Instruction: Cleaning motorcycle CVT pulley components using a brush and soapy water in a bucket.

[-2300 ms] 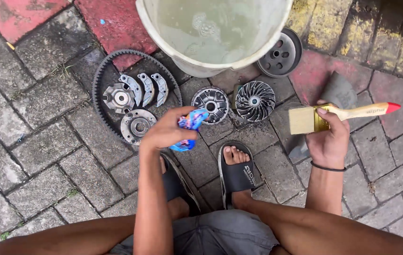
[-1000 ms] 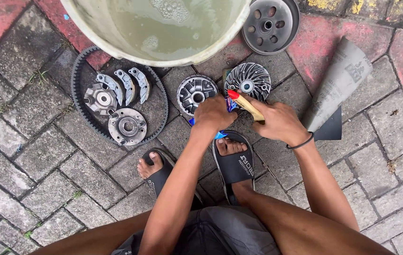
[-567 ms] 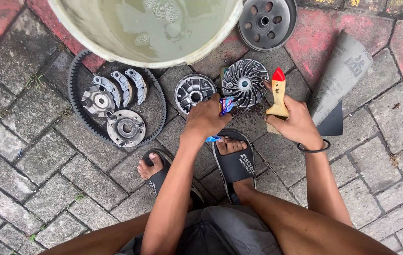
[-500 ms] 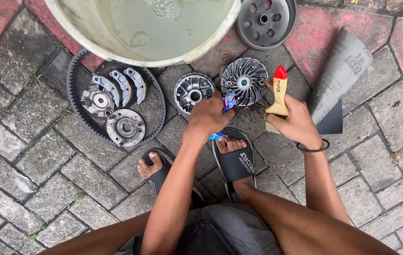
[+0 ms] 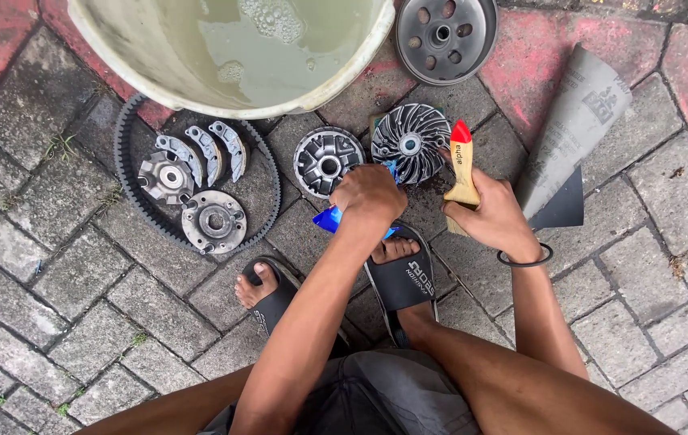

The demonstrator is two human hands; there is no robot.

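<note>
Setting: grey paving bricks (image 5: pixel 54 282), where you squat in black sandals beside a bucket of cloudy water (image 5: pixel 239 48).
Left hand: your left hand (image 5: pixel 368 193) is closed round a blue cloth (image 5: pixel 328 219), just beside the finned pulley half (image 5: pixel 410 143).
Right hand: your right hand (image 5: pixel 493 216) grips a red-tipped wooden paintbrush (image 5: pixel 462 165), handle up.
Laid out: drive belt (image 5: pixel 130 209) ringing smaller parts; second pulley face (image 5: pixel 328 161); clutch bell (image 5: pixel 445 36); sandpaper sheet (image 5: pixel 574 137).
Progress: parts look dismantled and spread; judging by that, cleaning seems underway, reassembly not begun.

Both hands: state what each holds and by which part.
Right hand grips a red-tipped wooden-handled paintbrush around its handle, bristles hidden. Left hand closes on a blue plastic object; where exactly cannot be told.
</note>
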